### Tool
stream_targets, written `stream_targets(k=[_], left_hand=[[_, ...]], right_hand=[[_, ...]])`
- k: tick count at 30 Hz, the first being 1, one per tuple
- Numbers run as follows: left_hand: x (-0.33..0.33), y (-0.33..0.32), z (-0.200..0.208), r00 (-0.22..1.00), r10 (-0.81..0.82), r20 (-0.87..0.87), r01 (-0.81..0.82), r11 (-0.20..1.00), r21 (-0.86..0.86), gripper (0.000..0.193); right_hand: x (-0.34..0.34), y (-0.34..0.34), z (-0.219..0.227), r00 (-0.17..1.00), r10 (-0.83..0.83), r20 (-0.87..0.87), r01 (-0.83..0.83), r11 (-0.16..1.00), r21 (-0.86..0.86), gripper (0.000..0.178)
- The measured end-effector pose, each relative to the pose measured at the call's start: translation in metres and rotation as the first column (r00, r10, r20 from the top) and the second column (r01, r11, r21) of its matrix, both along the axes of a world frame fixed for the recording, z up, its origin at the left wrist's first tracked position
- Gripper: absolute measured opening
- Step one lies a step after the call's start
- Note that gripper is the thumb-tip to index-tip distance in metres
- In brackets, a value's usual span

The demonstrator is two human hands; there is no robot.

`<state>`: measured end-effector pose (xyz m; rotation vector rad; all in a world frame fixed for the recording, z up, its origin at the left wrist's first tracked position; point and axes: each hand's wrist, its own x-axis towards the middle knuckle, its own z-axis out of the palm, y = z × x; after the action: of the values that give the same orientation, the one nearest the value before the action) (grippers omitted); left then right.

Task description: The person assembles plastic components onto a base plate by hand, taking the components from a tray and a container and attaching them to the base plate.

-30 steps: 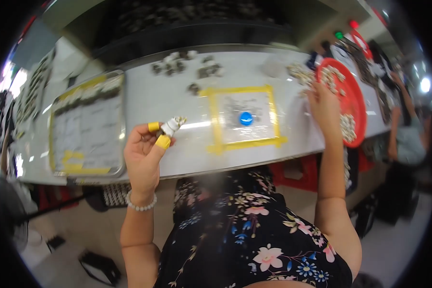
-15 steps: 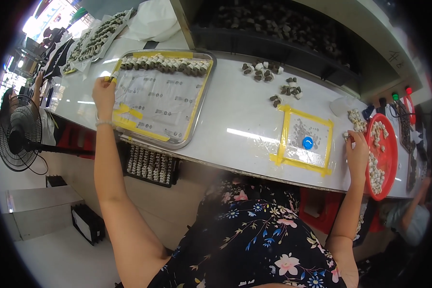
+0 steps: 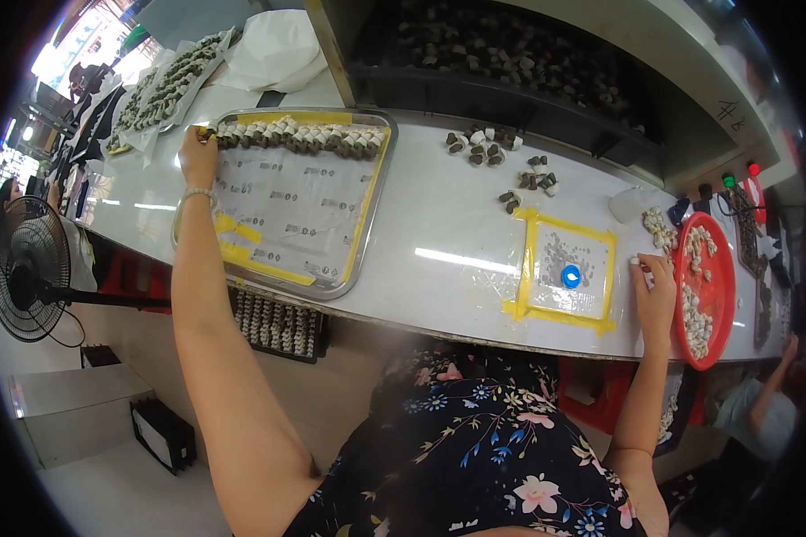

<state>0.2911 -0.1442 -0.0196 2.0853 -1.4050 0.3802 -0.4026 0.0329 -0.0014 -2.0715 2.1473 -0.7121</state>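
My left hand (image 3: 199, 159) is closed in a pinch at the far left corner of a metal tray (image 3: 387, 179) lined with printed sheet and yellow tape. Between its fingertips is a small dark-and-white piece, partly hidden, by the end of a row of similar mushroom-shaped pieces (image 3: 304, 136). On the right, my right hand (image 3: 654, 291) pinches a small white piece (image 3: 635, 260) above the table. It is between a yellow-taped square (image 3: 530, 259) with a blue round cap (image 3: 570, 277) and a red round tray (image 3: 728, 295) of white pieces.
Loose dark-and-white pieces (image 3: 488, 148) lie below a dark bin (image 3: 510, 112) of more. A clear cup (image 3: 628, 204) stands beside a white pile (image 3: 659, 231). At far left are a filled paper-lined tray (image 3: 166, 94) and a black fan (image 3: 29, 251). Another person (image 3: 761, 403) sits at right.
My left hand has moved slightly farther up to the row's left end. My right hand has come left and nearer, away from the white pile, with a white piece in its fingertips.
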Motion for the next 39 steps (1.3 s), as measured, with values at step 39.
stream_targets(k=[39], left_hand=[[-0.237,0.062,0.018,0.514,-0.543,-0.664,0.702,0.711,-0.039,0.020]], right_hand=[[0.006,0.000,-0.001,0.994,0.003,0.110,0.000,1.000,-0.022,0.017]])
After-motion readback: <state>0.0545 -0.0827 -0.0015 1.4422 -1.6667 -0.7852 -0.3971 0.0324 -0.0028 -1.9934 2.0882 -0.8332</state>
